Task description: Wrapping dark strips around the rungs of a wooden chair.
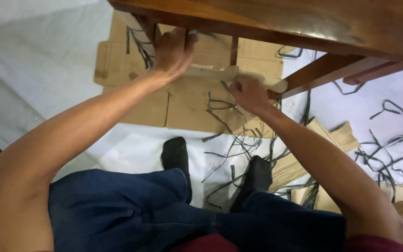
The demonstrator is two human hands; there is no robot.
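Two hands meet on one pale, flat, elongated piece of wood or board [220,73] held roughly level just below the edge of a dark brown polished wooden table [276,18]. The left hand [172,51] lies over the piece's left end, palm down, fingers curled up toward the table's underside; whether they close round the piece or only press on it cannot be told, since the fingertips are hidden under the table edge. The right hand [249,93] is closed in a pinch on the piece right of its middle, knuckles toward the camera. The piece's rounded right end juts past that hand, close to a reddish-brown slanted wooden brace [325,70] of the table. Judged from the pose, one hand steadies an end while the other grips nearer the middle, which would keep the piece from tilting. Below lies a flattened brown cardboard box [183,100], with thin dark grey strips [229,135] tangled over it and scattered over the white sheet covering the floor [38,60]. More strips lie at right, near a stack of corrugated cardboard pieces [304,158]. The person sits, legs in blue denim, feet in black socks [175,153] planted on the sheet.
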